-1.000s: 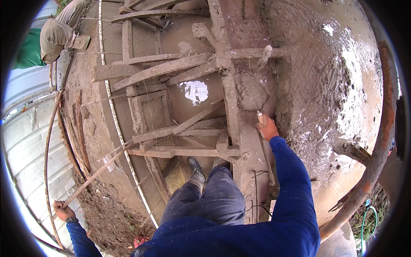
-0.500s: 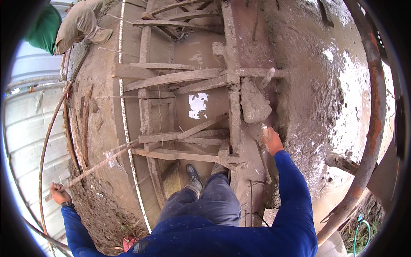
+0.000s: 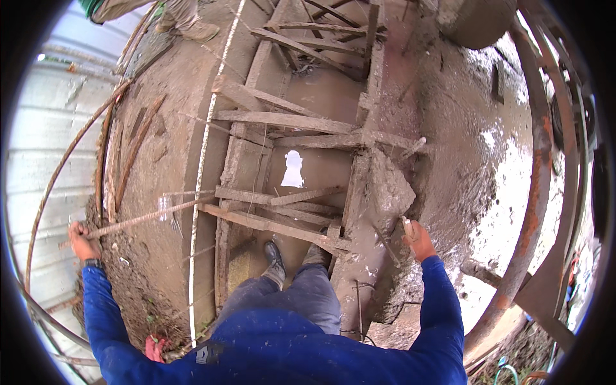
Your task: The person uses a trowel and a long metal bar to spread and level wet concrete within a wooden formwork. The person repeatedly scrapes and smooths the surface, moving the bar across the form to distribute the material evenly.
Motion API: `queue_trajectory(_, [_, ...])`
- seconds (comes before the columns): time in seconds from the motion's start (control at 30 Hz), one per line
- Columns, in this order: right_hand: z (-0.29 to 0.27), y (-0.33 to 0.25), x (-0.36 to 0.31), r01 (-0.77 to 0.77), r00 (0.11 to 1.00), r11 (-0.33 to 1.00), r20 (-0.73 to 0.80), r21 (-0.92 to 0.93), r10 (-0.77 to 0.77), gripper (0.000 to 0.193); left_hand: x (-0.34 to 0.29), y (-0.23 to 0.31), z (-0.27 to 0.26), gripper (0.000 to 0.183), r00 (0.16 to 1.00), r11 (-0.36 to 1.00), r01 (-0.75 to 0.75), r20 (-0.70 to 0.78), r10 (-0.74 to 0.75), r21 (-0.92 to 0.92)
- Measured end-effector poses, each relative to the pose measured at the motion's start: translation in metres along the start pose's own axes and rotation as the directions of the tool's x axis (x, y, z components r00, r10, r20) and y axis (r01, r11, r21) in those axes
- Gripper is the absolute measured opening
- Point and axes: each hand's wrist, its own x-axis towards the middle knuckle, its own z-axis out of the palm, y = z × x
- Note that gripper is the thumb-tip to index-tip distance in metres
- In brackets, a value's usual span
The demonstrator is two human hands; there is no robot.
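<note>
At the far left, my left hand (image 3: 83,242) is closed around a rusty, ribbed steel bar (image 3: 144,217). The bar slants up to the right, its far end reaching the muddy timber formwork (image 3: 276,228). On the right, my right hand (image 3: 422,242) is closed round a short, pale handle (image 3: 407,226). Just beyond it lies a wedge-shaped, mud-coated piece (image 3: 390,183) beside the formwork's right rail; I cannot tell whether it is joined to the handle. My booted feet, one boot (image 3: 274,255) plainly visible, stand between the formwork sides in muddy water.
A pale straight line (image 3: 201,160) runs along the trench's left side. Another person's leg (image 3: 186,16) shows at the upper left. Metal sheeting (image 3: 51,154) borders the left; a curved rusty pipe (image 3: 538,186) borders the right. Wet mud (image 3: 471,147) spreads beside the trench.
The view has turned, shifting the formwork down and rightward. A rounded muddy object has entered at the upper right. Both hands keep their holds; the other person shows less.
</note>
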Motion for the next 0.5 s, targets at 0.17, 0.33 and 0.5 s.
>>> queue_trajectory(0.17, [-0.031,-0.040,-0.009,0.090,0.993,0.996,0.072,-0.012,-0.089,0.039,-0.003,-0.008,-0.008,0.011,0.996,0.991,-0.086,-0.005,0.087,0.103])
queue_trajectory(0.33, [-0.053,-0.101,-0.009,0.123,0.986,0.981,0.127,-0.149,-0.105,0.034,-0.042,0.009,0.030,0.012,0.997,0.997,-0.062,-0.040,0.060,-0.037])
queue_trajectory(0.5, [-0.056,-0.168,0.001,0.186,0.966,0.968,0.210,-0.171,-0.149,0.036,-0.067,0.014,0.036,0.012,0.990,0.987,-0.134,0.021,0.137,-0.093])
